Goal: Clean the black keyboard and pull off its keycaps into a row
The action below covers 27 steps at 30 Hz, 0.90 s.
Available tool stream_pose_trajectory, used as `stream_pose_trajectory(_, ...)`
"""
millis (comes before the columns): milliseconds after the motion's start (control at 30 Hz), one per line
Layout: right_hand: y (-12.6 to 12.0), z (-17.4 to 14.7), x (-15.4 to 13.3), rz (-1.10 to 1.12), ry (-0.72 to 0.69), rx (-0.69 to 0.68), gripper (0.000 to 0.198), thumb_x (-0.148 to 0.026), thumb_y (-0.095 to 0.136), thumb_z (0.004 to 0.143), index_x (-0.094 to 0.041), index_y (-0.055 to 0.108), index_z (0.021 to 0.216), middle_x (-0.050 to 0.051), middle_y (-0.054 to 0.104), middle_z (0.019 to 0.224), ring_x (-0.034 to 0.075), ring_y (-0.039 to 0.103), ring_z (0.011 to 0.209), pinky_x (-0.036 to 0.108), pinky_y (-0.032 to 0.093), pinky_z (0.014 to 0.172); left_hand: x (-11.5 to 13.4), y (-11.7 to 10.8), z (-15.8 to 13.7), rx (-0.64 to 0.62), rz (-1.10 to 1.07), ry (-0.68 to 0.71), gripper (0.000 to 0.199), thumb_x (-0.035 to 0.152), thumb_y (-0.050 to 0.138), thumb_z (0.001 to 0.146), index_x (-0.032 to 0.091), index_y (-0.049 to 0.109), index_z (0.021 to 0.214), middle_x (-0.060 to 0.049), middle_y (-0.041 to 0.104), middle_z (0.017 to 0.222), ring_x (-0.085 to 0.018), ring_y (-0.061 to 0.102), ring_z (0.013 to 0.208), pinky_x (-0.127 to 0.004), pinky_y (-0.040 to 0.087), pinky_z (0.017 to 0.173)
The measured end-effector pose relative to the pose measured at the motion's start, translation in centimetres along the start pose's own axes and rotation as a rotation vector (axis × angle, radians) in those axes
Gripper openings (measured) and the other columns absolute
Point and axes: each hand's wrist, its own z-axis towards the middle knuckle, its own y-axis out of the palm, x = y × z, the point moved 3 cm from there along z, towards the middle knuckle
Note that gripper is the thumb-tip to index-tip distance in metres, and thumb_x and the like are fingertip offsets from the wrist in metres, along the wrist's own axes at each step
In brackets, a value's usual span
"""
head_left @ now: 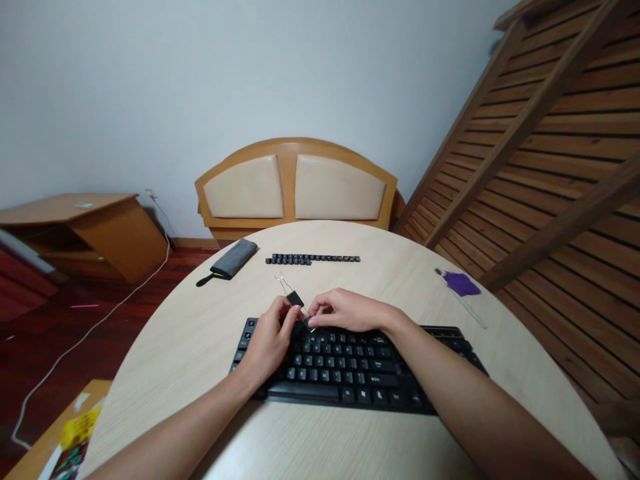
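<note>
A black keyboard lies on the round table below both hands, with some keys absent from its upper rows. My left hand is closed around a keycap puller with a black handle; one pair of its wire prongs points up and away, the other down toward the keyboard. Over the upper rows, my right hand has thumb and fingers pinched at the puller's lower wire end. A small dark keycap seems to sit there, partly hidden by the fingers. Removed keycaps stand in rows beyond the hands.
At the table's left rests a grey pouch with a black loop. A purple cloth and a thin brush lie at the right. Behind are a padded headboard, a wooden cabinet and slatted wood panels.
</note>
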Motion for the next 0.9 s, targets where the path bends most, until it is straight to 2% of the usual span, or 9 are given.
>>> stream_pose_trajectory(400, -0.21, 0.11, 0.2, 0.084, -0.037, 0.044, 0.025, -0.036, 0.066, 0.086, -0.015, 0.071, 0.098, 0.006, 0.074, 0.091, 0.018, 0.067, 0.085, 0.027, 0.049, 0.074, -0.1, 0.08, 0.09, 0.019, -0.028, 0.005, 0.02, 0.038, 0.052, 0.093, 0.021, 0.052, 0.084, -0.001, 0.064, 0.079, -0.019, 0.061, 0.075, -0.029, 0.044, 0.071)
stream_pose_trajectory(667, -0.09, 0.21, 0.15, 0.192, -0.01, 0.064, 0.03, -0.023, 0.079, 0.071, -0.014, 0.066, 0.096, 0.004, 0.07, 0.087, 0.017, 0.066, 0.084, 0.027, 0.05, 0.073, -0.3, 0.07, 0.02, 0.022, -0.052, 0.015, 0.019, 0.037, 0.053, 0.092, 0.02, 0.054, 0.085, -0.002, 0.064, 0.081, -0.019, 0.061, 0.078, -0.03, 0.043, 0.072)
stream_pose_trajectory(800, -0.01, 0.17, 0.0, 0.207, -0.038, 0.072, 0.026, -0.022, 0.077, 0.073, -0.015, 0.062, 0.093, 0.002, 0.067, 0.085, 0.016, 0.065, 0.081, 0.025, 0.049, 0.07, -0.15, 0.06, 0.0, 0.025, -0.06, 0.015, 0.019, 0.037, 0.053, 0.092, 0.02, 0.053, 0.083, -0.001, 0.063, 0.079, -0.019, 0.06, 0.076, -0.029, 0.043, 0.071)
stream_pose_trajectory(900, -0.04, 0.07, -0.21, 0.186, -0.072, 0.076, 0.028, -0.024, 0.075, 0.076, -0.017, 0.059, 0.098, 0.0, 0.067, 0.083, 0.015, 0.064, 0.079, 0.025, 0.049, 0.069, -0.25, 0.08, 0.1, 0.027, -0.082, -0.002, 0.02, 0.038, 0.053, 0.092, 0.02, 0.052, 0.083, -0.001, 0.063, 0.078, -0.018, 0.06, 0.075, -0.029, 0.043, 0.071)
